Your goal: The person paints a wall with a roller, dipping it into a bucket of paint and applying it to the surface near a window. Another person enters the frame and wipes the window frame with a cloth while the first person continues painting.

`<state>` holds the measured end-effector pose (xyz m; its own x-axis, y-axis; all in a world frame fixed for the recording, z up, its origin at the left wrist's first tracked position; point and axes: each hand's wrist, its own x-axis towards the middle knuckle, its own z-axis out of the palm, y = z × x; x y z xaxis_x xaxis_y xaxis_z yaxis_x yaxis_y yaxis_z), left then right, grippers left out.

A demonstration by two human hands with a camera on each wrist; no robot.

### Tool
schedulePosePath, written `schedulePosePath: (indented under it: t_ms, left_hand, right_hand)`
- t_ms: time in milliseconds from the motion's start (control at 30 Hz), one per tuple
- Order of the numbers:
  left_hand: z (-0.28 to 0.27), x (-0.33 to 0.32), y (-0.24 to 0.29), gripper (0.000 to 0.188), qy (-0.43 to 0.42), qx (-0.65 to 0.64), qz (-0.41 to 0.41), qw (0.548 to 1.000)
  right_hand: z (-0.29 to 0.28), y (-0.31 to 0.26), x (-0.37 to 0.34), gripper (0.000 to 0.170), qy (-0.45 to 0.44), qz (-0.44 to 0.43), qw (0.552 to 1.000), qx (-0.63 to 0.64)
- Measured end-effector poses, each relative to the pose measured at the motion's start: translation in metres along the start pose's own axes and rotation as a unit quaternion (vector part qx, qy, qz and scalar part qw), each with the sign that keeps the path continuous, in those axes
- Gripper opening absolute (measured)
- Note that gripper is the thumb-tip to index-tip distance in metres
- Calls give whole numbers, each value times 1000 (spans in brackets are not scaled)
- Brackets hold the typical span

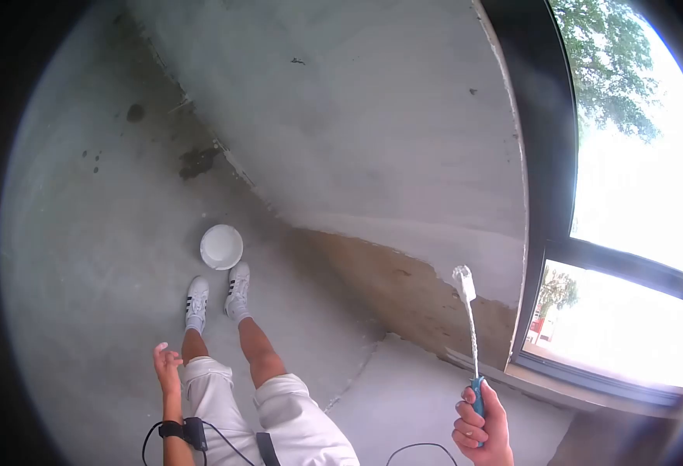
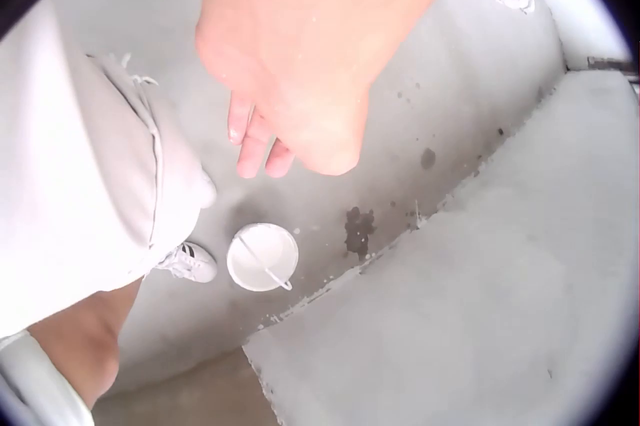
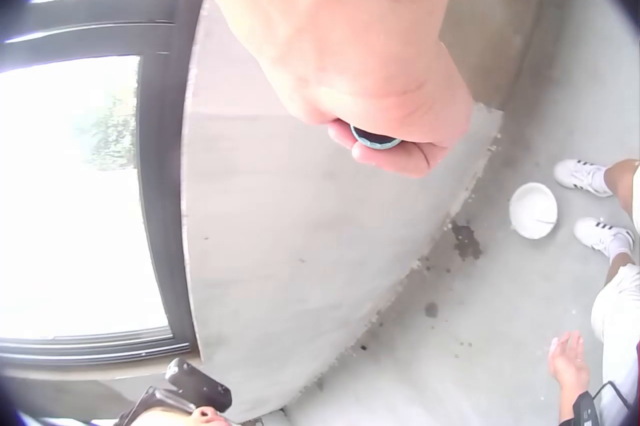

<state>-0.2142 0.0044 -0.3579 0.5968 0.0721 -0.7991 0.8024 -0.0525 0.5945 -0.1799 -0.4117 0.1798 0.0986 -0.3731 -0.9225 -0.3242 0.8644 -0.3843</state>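
My right hand (image 1: 483, 427) grips the blue handle of a paint roller (image 1: 467, 283), its thin, paint-crusted rod pointing up toward the wall (image 1: 403, 140). The white roller head overlaps the lower wall near the window in the head view. From the right wrist, only the handle's end (image 3: 377, 138) shows inside the curled fingers; the rest is hidden. Loosely bent and holding nothing, my left hand (image 1: 168, 369) hangs beside the left leg. A white bucket (image 1: 222, 247) stands on the floor before the shoes, with a thin white stick (image 2: 265, 264) across it in the left wrist view.
A dark-framed window (image 1: 547, 256) borders the wall on the right. Low on the wall runs a brown uncoated strip (image 1: 403, 279). Dark wet spots (image 1: 198, 163) mark the concrete floor (image 1: 85, 272). A cable (image 1: 225, 439) hangs by the left wrist.
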Motion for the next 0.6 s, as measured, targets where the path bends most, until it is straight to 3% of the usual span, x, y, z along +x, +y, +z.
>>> schedulePosePath:
  t_ms: [133,300,600]
  left_hand:
    - [-1,7,-11,31,19,-35,-29,999]
    - [19,-4,26,32,13,-48,3,999]
    - [32,-14,21,33,38,-31,2,999]
  right_hand:
    - [17,-7,-43,42,23,-75,997,-23]
    - [40,-21,-37,42,-10,-136,990,-33]
    - [87,-15,26,37,11,-113,993,-14]
